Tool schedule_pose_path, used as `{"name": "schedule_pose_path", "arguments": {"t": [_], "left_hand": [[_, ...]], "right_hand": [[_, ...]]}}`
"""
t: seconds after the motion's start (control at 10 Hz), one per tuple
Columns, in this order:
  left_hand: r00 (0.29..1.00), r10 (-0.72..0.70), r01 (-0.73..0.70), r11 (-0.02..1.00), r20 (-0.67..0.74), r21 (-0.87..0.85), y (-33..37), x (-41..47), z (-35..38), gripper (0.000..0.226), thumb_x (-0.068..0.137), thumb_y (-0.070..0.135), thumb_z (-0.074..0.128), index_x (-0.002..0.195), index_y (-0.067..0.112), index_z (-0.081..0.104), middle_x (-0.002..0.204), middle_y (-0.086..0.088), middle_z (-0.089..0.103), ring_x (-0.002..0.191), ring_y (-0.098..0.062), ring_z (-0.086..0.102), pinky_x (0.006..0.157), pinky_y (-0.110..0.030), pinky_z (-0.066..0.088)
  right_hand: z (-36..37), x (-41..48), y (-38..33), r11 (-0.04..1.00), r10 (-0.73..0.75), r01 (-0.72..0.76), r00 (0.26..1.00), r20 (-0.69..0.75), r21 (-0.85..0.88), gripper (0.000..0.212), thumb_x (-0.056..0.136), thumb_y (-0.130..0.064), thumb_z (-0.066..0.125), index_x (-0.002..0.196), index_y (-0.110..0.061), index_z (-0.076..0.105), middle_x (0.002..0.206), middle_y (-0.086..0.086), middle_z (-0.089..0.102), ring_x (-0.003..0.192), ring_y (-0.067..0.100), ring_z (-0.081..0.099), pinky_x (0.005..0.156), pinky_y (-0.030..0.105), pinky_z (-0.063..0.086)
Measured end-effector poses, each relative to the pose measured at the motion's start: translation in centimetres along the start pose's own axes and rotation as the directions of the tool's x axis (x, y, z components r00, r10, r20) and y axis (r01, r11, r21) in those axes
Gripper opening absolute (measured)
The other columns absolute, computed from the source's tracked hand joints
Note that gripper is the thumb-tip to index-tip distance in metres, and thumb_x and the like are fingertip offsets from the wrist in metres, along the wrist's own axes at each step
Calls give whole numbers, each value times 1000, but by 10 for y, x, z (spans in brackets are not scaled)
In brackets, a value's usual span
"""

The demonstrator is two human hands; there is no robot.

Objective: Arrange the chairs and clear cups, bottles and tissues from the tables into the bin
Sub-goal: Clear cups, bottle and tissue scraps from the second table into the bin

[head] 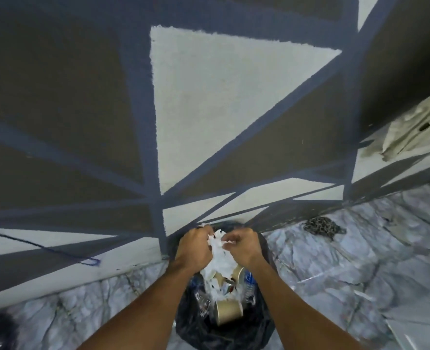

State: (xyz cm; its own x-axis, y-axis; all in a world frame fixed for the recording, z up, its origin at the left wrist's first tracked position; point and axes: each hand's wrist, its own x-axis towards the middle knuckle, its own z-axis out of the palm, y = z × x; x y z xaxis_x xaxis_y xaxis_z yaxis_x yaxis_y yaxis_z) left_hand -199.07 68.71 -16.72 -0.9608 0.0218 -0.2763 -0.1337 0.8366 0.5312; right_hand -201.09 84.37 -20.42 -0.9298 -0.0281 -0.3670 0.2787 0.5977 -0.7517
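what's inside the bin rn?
Visible in the black-lined bin: paper cups, a plastic bottle, a can. The left hand and right hand grip a wad of tissues over it, hiding the far part; lower layers are buried.

Crumpled white paper tissues [217, 251] are seen over a glossy black plastic bin liner [196, 329]. Matt brown paper cups [227, 311] lie inside. The marbled floor [335, 261] is polished; the painted wall [221, 109] is rough.
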Motion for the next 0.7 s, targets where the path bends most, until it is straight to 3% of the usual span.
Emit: {"name": "schedule_pose_path", "arguments": {"t": [0.1,0.3,0.4,0.5,0.6,0.7], "left_hand": [[999,-44,44,999,13,-4,-3,18,13,27,78,2,61,100,16,65,98,-7,72,93,-28,66,77,-35,52],[987,-143,147,988,71,-47,-28,41,47,28,73,3,60,92,23,65,92,-4,73,86,-26,69,75,-38,58],[979,-176,180,983,101,-28,-29,43,57,39,77,0,62,113,15,68,111,-7,69,102,-25,64,84,-25,50],[973,-202,206,978,113,-23,-35,40,66,45,80,3,62,123,16,65,119,-6,66,105,-22,62,80,-17,42],[974,-198,204,978,109,-45,-41,34,70,35,79,1,58,110,15,68,107,-5,70,89,-17,63,72,-16,43],[978,-189,195,978,85,-69,-41,28,67,32,78,-1,60,107,10,69,103,-6,69,93,-22,63,75,-19,45]], "right_hand": [[4,22,15,999,13,-10,999,48,-47,15,74,1,78,85,-9,80,87,1,76,71,5,66,65,4,47],[19,54,43,997,72,-67,990,123,-46,22,79,3,74,97,-7,78,100,4,75,81,8,67,83,18,54],[23,62,59,992,112,-100,977,179,-78,29,80,3,71,106,-8,75,110,6,73,94,13,69,87,19,53],[23,60,73,980,184,-160,954,236,-116,34,80,-1,71,113,-10,73,118,3,69,104,13,66,86,15,50],[23,58,85,972,227,-204,943,245,-118,33,78,-1,71,109,-12,74,117,3,70,102,13,67,82,19,54],[18,56,81,974,219,-199,951,218,-113,28,79,-2,71,104,-13,76,113,4,72,98,14,68,85,23,55]]}}
